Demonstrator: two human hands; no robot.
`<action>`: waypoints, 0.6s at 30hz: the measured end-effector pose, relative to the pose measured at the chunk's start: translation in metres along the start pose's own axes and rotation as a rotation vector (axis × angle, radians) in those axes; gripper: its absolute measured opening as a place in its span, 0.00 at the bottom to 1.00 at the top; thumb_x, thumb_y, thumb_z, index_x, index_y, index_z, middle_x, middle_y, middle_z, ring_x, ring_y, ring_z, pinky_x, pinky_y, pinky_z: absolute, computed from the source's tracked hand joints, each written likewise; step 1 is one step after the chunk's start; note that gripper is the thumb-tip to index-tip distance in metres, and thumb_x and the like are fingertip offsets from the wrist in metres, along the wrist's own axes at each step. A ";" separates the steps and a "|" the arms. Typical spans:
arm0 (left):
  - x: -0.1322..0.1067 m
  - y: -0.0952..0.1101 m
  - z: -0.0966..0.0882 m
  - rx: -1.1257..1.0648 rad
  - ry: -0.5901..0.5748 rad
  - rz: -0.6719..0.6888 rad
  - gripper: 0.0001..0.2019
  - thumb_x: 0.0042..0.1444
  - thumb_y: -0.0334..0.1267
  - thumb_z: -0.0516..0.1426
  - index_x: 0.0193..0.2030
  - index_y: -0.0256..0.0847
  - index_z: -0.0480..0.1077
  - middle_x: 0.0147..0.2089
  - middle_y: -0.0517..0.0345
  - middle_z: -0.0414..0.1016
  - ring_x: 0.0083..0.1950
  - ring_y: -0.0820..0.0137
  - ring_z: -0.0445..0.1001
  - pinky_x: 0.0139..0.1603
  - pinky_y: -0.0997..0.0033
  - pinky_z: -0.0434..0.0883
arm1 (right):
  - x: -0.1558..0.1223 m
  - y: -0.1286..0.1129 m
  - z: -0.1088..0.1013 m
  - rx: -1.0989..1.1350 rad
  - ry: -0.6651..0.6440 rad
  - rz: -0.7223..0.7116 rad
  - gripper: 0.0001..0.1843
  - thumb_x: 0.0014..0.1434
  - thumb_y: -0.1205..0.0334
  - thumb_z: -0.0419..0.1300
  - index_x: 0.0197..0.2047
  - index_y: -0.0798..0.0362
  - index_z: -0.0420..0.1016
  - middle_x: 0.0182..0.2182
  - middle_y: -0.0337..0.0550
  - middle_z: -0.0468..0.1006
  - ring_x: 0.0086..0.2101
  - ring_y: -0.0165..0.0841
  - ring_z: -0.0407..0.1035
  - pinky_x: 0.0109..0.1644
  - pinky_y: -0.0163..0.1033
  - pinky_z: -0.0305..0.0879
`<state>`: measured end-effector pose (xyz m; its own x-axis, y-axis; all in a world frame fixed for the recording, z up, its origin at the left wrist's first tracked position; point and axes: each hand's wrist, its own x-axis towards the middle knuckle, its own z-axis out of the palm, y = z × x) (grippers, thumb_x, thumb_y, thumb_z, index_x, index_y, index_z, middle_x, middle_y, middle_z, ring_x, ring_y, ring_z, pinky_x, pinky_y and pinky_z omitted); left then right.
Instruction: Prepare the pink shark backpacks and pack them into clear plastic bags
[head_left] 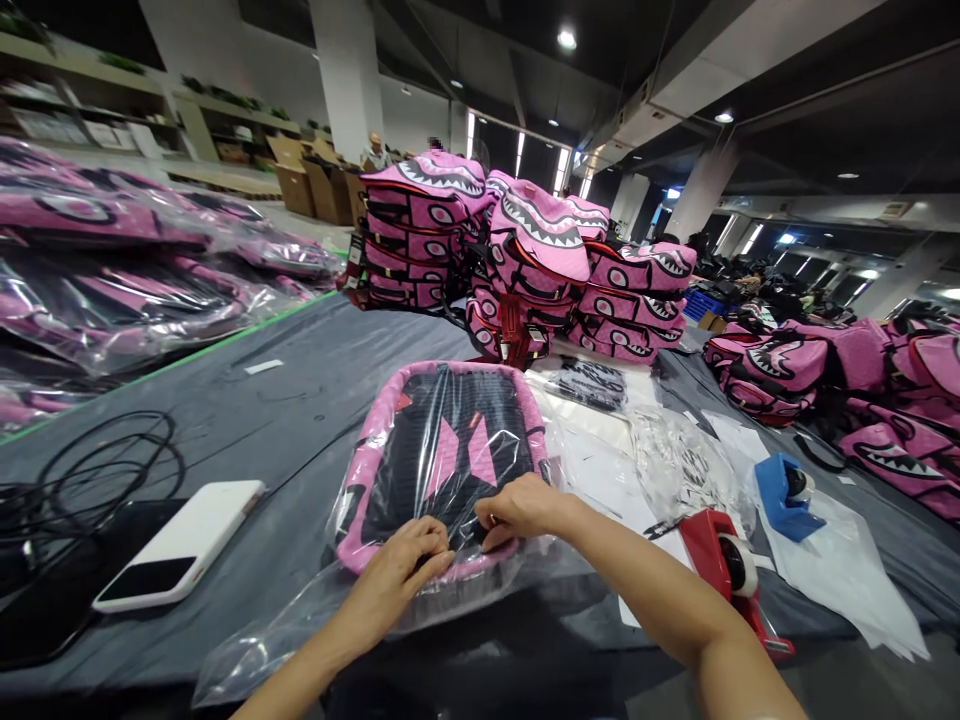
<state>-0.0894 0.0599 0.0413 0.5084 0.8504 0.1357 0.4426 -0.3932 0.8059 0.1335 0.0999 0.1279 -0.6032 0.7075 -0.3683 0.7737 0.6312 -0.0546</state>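
Note:
A pink and black backpack (pixel 450 450) lies flat on the table in front of me, inside a clear plastic bag (pixel 259 640). The bag's loose end spreads toward me and to the left. My left hand (pixel 409 560) is at the backpack's near edge, its fingers curled and closed on the plastic. Just to the right, my right hand (pixel 517 508) pinches the plastic over the backpack's lower part. Both hands are close together but apart. What lies under the fingertips is partly hidden.
Stacked pink backpacks (pixel 540 250) stand behind. Bagged backpacks (pixel 97 280) pile up at left. A white power bank (pixel 180 550) and black cables (pixel 112 460) lie left. Right are red (pixel 709 550) and blue tape dispensers (pixel 780 490), plastic bags (pixel 847 570) and more backpacks (pixel 900 380).

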 end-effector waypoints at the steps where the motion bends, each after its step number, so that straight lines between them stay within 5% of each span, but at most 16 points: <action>1: 0.000 -0.001 0.000 0.001 0.001 0.001 0.20 0.63 0.53 0.50 0.24 0.44 0.65 0.35 0.56 0.71 0.41 0.63 0.71 0.45 0.64 0.69 | -0.001 0.002 0.000 0.007 0.027 0.062 0.22 0.60 0.44 0.69 0.49 0.48 0.71 0.35 0.38 0.82 0.36 0.36 0.75 0.30 0.35 0.48; 3: -0.001 -0.004 0.001 0.003 0.010 0.006 0.20 0.63 0.53 0.50 0.25 0.44 0.65 0.35 0.56 0.71 0.40 0.63 0.71 0.44 0.64 0.69 | -0.008 0.003 0.001 0.008 0.118 0.226 0.31 0.54 0.40 0.72 0.52 0.50 0.70 0.36 0.41 0.82 0.36 0.39 0.76 0.31 0.36 0.49; 5: -0.001 -0.006 0.001 0.004 0.014 0.012 0.20 0.63 0.53 0.50 0.25 0.44 0.64 0.34 0.56 0.71 0.40 0.63 0.70 0.44 0.64 0.68 | -0.019 -0.002 0.008 0.038 0.228 0.338 0.28 0.55 0.41 0.72 0.48 0.51 0.71 0.35 0.41 0.81 0.35 0.38 0.75 0.31 0.36 0.49; 8: 0.001 -0.006 0.001 0.007 0.008 0.013 0.21 0.64 0.54 0.50 0.25 0.44 0.65 0.35 0.56 0.71 0.40 0.63 0.70 0.44 0.64 0.68 | -0.027 -0.018 0.028 0.165 0.318 0.237 0.21 0.57 0.44 0.73 0.40 0.50 0.73 0.35 0.37 0.79 0.35 0.32 0.72 0.32 0.35 0.48; 14: -0.008 -0.010 -0.007 0.075 -0.012 0.062 0.20 0.64 0.57 0.52 0.32 0.45 0.73 0.45 0.54 0.76 0.50 0.62 0.73 0.53 0.62 0.70 | -0.014 -0.025 0.048 0.261 0.240 0.180 0.25 0.50 0.41 0.75 0.32 0.51 0.71 0.33 0.34 0.75 0.32 0.29 0.65 0.30 0.36 0.41; 18: -0.038 -0.047 -0.023 0.338 0.130 0.139 0.18 0.60 0.60 0.57 0.38 0.50 0.77 0.53 0.54 0.79 0.57 0.56 0.72 0.65 0.49 0.59 | -0.007 -0.015 0.042 0.312 0.160 0.179 0.28 0.44 0.41 0.78 0.30 0.51 0.68 0.26 0.29 0.69 0.27 0.26 0.60 0.31 0.36 0.41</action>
<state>-0.1469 0.0543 0.0115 0.4929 0.8092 0.3197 0.6056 -0.5829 0.5418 0.1345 0.0724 0.0923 -0.4568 0.8538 -0.2498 0.8764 0.3836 -0.2912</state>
